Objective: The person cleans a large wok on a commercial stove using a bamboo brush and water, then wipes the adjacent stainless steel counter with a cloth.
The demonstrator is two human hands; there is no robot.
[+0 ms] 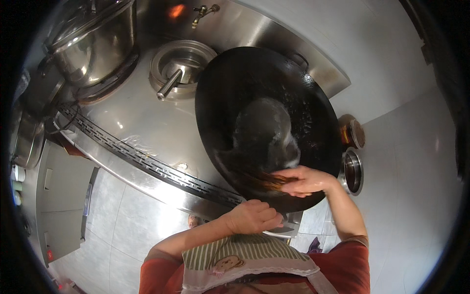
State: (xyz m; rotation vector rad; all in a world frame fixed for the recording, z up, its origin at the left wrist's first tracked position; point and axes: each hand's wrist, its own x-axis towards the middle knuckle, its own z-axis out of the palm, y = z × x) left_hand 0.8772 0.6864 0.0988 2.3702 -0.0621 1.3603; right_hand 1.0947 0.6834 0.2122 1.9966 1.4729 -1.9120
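A large black wok (pixel 257 84) stands on the steel range in front of me, with a pool of slightly foamy water (pixel 262 125) in its bottom. My right hand (pixel 306 180) grips a bundle of brown bristles, apparently a bamboo wok brush (pixel 270 181), against the wok's near inner wall. The brush tips are blurred. At the wok's near edge, my left hand (pixel 255 217) is closed, seemingly on the rim or a handle; the fingers hide what lies under them.
Left of the wok, a steel pot (pixel 159 66) holds a ladle-like vessel with a thick handle (pixel 169 85). A big stockpot (pixel 95 47) stands farther left. A brass tap (pixel 200 15) is behind. A lidded jar (pixel 356 133) and steel bowl (pixel 353 172) stand right. A slotted drain (pixel 154 167) runs along the front.
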